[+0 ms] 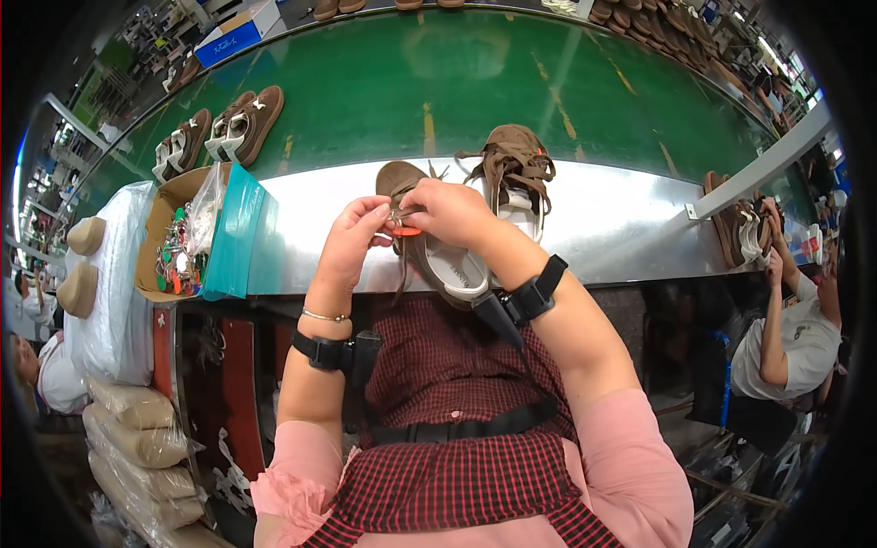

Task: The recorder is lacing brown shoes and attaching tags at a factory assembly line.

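Note:
My left hand [353, 239] pinches a small metal ring with an orange tag [406, 232], just over a brown lace-up shoe [398, 175]. From the other side the fingers of my right hand [448, 212] close on the same ring, beside the shoe's laces. My fingers hide part of the ring and the lacing. The heel end of a shoe with a pale insole [457, 267] shows below my right hand. Right of it, a second brown shoe [517, 151] stands on the metal ledge with its laces loose.
An open carton [149, 260] at left holds many metal rings with coloured tags, next to a teal box side [239, 233]. Finished-looking shoes [251, 123] stand on the green belt [365, 100]. At right, a co-worker's hands [775, 239] touch other shoes [726, 224] beside a metal post [767, 173].

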Tool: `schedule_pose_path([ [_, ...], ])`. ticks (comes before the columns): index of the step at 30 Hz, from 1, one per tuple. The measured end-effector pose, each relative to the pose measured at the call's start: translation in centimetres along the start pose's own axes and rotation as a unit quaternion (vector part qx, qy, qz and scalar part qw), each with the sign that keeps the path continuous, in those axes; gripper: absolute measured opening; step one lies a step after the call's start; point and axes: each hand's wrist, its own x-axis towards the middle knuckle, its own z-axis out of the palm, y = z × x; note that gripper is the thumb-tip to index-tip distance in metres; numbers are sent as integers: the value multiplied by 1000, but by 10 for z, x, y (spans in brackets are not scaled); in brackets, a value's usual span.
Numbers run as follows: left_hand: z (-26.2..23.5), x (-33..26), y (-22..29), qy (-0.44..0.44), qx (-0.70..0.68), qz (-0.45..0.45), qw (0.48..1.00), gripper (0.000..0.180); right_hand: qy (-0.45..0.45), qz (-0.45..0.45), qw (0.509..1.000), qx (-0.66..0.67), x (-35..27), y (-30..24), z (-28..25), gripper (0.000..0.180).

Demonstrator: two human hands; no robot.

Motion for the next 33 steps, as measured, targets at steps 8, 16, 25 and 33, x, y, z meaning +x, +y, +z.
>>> schedule_pose_path([
  [8, 10, -5, 7, 25, 405, 78, 911, 40, 75, 7, 997, 12, -7, -3, 9, 22],
  [16, -19, -10, -9, 95, 402, 111, 904, 29, 44, 3, 997, 63, -3, 21, 10, 22],
  [25, -15, -40, -5, 30, 16, 57, 998, 20, 251, -81, 933, 245, -20, 25, -27, 30],
  [33, 20, -37, -18, -47, 57, 43, 996, 21, 194, 228, 896, 328, -45, 191, -43, 40],
])
